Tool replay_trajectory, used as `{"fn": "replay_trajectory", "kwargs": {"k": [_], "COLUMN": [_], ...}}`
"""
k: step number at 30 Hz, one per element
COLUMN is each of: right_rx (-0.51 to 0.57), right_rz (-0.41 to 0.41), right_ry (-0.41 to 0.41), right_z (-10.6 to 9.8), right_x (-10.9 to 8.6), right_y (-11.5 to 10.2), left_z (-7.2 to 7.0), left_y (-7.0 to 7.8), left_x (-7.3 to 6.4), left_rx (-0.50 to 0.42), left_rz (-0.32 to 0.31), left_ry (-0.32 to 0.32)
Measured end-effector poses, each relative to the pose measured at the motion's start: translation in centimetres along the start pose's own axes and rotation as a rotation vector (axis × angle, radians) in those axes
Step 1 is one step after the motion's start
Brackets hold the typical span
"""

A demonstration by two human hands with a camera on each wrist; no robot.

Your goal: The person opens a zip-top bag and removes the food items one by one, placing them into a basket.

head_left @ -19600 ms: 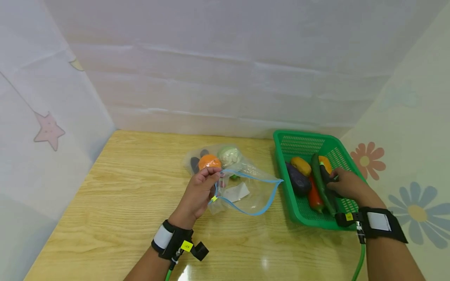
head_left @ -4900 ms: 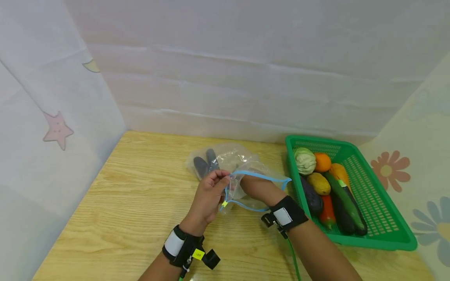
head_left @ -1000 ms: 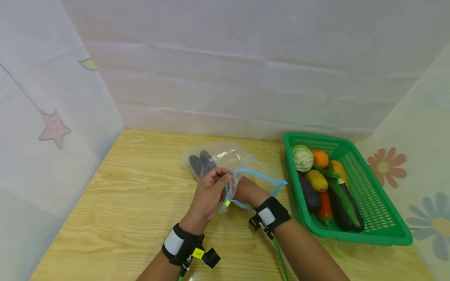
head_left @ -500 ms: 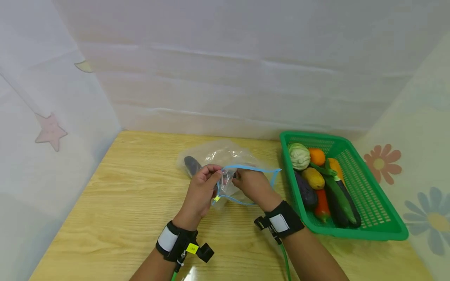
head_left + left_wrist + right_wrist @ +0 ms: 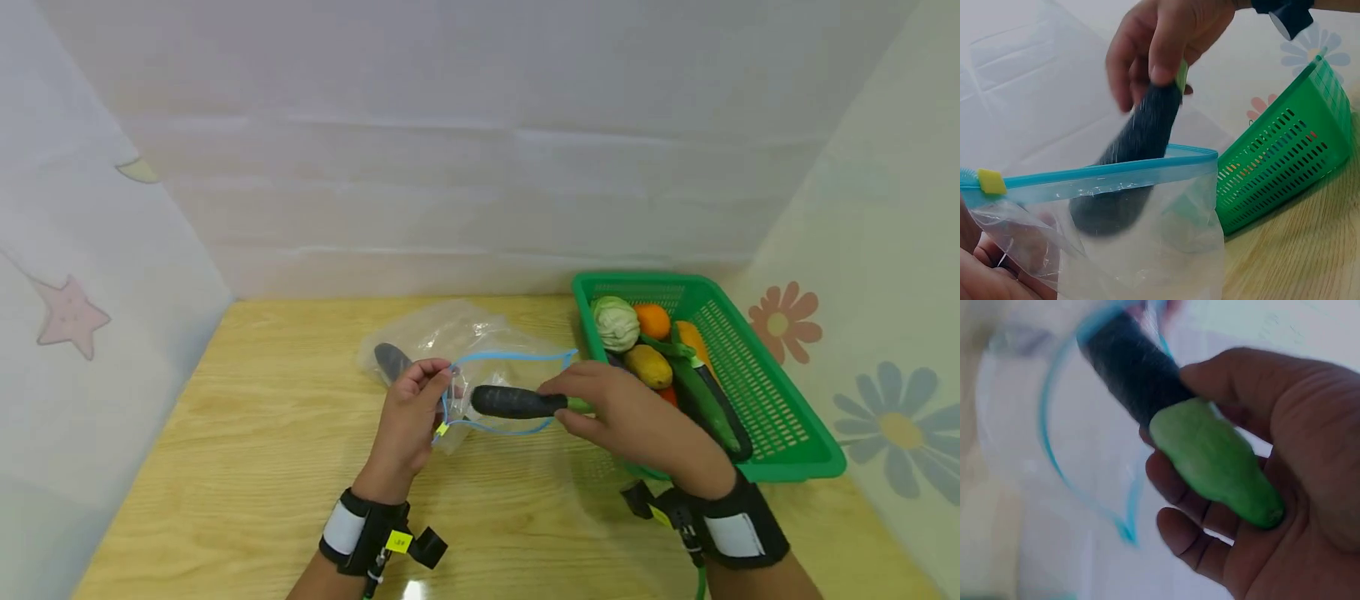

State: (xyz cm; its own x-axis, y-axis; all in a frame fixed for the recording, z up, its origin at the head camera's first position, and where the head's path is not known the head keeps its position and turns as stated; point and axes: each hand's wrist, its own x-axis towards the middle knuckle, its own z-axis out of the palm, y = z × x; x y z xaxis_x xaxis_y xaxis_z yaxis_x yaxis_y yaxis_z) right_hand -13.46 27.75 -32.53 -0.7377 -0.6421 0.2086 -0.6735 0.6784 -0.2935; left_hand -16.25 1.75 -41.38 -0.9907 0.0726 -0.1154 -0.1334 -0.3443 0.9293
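Note:
My left hand (image 5: 408, 408) pinches the rim of a clear zip bag (image 5: 510, 357) with a blue seal and yellow slider (image 5: 992, 181), keeping its mouth apart. My right hand (image 5: 622, 412) holds a slim dark eggplant (image 5: 513, 402) by its green stem end (image 5: 1216, 459), thumb on one side and fingers on the other. The eggplant's blunt end points left, at the bag's mouth; the left wrist view shows that end through the clear wall. Deeper in the bag lies another dark eggplant-like piece (image 5: 392, 360), partly hidden by my left hand.
A green basket (image 5: 795, 400) stands at the right, just beyond my right hand. It holds a cabbage (image 5: 617, 323), an orange (image 5: 652, 321), a yellow potato-like piece (image 5: 649, 367), a cucumber (image 5: 708, 408) and other vegetables. White cloth walls (image 5: 390, 167) border the wooden table (image 5: 285, 417).
My right hand has come out of the bag's mouth and moved right, gripping the eggplant. Cabbage and orange, inside the bag in the oldest frame, now sit in the basket. My left hand keeps its pinch.

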Motion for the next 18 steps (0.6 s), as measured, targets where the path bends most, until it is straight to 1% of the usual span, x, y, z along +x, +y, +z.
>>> {"fn": "replay_trajectory", "kwargs": {"k": [3, 5, 7, 10, 13, 15, 18], "right_rx": [-0.038, -0.076, -0.089, -0.109, -0.138, -0.173, -0.213], "right_rz": [-0.037, -0.016, 0.058, 0.231, 0.383, 0.437, 0.482], "right_ry": [0.135, 0.211, 0.259, 0.273, 0.252, 0.243, 0.244], "right_z": [-1.8, -2.6, -3.1, -3.5, -3.2, -2.7, -1.7], "right_x": [-1.7, -2.7, -3.4, -4.1, -4.5, -4.4, -4.2], "right_y": [1.5, 2.8, 4.0, 5.8, 7.4, 8.4, 9.8], "left_z": [-0.3, -0.6, -0.8, -1.2, -1.3, -1.5, -1.6], "left_y": [0.1, 0.2, 0.3, 0.4, 0.4, 0.4, 0.4], "left_x": [0.0, 0.0, 0.0, 0.0, 0.1, 0.0, 0.0], "left_rx": [-0.002, -0.001, 0.007, 0.005, -0.005, -0.008, -0.006], "left_rz": [0.004, 0.007, 0.007, 0.014, 0.017, 0.017, 0.022], "left_ry": [0.001, 0.014, 0.029, 0.033, 0.025, 0.028, 0.030]}}
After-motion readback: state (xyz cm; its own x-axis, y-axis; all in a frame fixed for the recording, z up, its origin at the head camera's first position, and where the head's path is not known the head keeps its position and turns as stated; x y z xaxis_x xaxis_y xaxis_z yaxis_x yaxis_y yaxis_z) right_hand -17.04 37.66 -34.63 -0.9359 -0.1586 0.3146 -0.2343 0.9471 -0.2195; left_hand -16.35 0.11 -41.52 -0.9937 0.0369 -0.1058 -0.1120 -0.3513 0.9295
